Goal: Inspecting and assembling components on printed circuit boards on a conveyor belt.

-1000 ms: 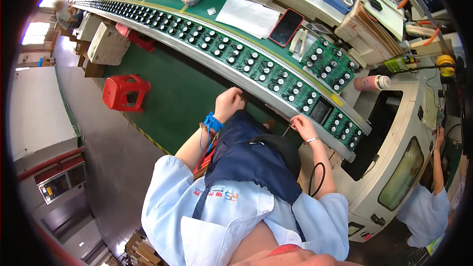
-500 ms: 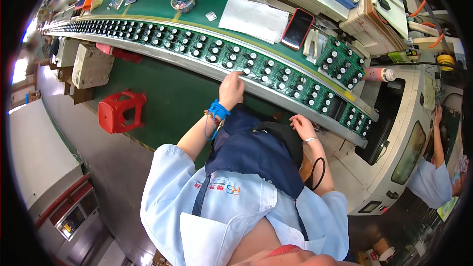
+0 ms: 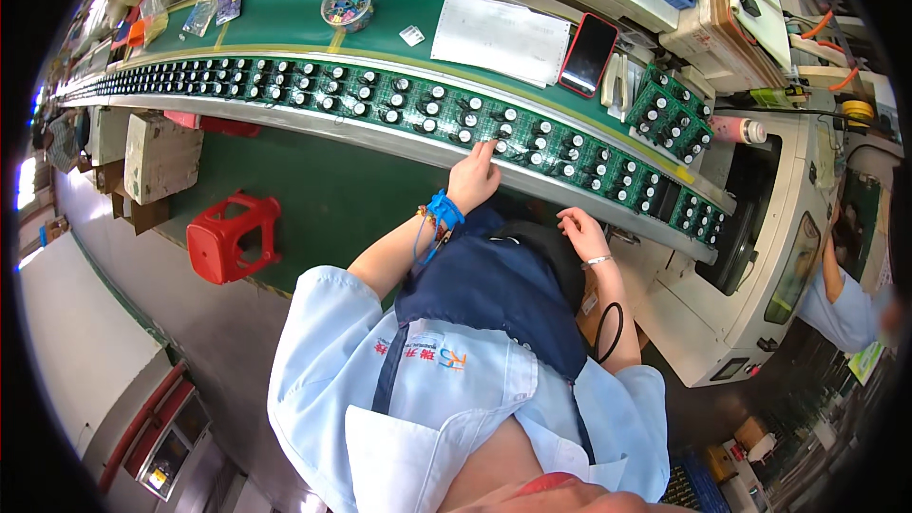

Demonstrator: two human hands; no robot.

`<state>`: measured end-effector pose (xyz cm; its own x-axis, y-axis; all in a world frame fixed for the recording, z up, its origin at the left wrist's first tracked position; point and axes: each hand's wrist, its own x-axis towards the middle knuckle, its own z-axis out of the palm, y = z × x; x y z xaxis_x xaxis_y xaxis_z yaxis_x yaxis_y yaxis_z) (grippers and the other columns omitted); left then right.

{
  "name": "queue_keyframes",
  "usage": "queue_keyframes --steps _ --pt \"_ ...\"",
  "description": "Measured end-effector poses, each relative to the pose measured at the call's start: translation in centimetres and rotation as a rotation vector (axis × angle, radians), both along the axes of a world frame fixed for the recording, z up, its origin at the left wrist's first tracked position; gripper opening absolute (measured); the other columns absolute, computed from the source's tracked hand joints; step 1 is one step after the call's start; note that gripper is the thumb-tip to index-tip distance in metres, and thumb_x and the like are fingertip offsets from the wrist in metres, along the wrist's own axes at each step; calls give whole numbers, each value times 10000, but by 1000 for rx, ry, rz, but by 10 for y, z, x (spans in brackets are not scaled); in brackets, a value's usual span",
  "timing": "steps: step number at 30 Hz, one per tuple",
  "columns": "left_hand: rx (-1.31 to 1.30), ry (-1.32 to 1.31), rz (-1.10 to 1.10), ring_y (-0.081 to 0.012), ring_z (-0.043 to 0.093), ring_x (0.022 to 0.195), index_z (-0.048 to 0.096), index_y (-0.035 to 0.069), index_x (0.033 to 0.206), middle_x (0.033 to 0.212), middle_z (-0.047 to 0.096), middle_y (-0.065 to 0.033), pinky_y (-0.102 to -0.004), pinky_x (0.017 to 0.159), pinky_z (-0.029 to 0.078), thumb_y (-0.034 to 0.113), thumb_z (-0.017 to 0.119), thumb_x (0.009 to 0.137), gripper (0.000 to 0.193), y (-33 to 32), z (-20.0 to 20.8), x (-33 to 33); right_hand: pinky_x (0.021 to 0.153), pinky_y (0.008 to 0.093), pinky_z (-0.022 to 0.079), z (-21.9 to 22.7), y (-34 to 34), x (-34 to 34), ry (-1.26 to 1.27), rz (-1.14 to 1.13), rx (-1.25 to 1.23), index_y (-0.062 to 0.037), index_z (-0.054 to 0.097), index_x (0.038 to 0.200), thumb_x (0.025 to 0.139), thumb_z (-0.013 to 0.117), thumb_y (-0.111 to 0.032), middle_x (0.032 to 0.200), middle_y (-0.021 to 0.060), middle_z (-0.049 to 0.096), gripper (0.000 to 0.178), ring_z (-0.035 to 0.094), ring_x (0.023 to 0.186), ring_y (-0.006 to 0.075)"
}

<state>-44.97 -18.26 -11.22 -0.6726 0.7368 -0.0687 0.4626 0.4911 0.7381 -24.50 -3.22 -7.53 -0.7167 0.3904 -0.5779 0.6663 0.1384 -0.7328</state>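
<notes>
In the head view, a long row of green circuit boards point(image 3: 456, 106), fitted with white-topped cylindrical components, is carried in a silver metal rail point(image 3: 408, 141). The row lies ahead of both hands. Its long axis is run crosswise, from the far upper left down to the lower right, where the rail is ended beside a beige machine cabinet point(image 3: 665, 313). A dark gap is seen in the row near that end.

The left hand point(image 3: 473, 178) is the nearer of the two. Its fingers are extended and slightly bent, with the fingertips placed at the near edge of the row; whether a board is gripped or only touched cannot be told. A blue wrist strap point(image 3: 443, 209) is worn on that arm.

The right hand point(image 3: 583, 233) is held on the near side of the rail, apart from it. Its fingers are loosely bent and not closed, and nothing is seen in them. From this hand, the boards are located ahead, beyond the rail.

Behind the row, a clear round tub point(image 3: 348, 8) of small coloured parts, paper sheets point(image 3: 501, 36) and a red-edged phone point(image 3: 590, 54) are laid on the green surface point(image 3: 275, 24).
</notes>
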Motion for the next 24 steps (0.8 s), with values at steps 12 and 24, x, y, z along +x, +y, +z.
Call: queue_keyframes --steps 12,24 --pt "96 43 -30 -320 575 818 484 73 1060 1026 531 -123 -394 647 490 111 549 730 338 -2 31 -21 638 263 464 8 16 -6 1 -1 -6 -23 555 945 852 479 -114 771 92 613 151 595 700 159" --pt "-259 404 -107 -308 470 968 585 206 957 1074 492 -60 -395 797 438 -8 574 636 386 20 -12 -271 621 235 459 16 8 8 -52 -116 -21 -35 548 965 868 462 -115 771 48 597 152 551 648 103"
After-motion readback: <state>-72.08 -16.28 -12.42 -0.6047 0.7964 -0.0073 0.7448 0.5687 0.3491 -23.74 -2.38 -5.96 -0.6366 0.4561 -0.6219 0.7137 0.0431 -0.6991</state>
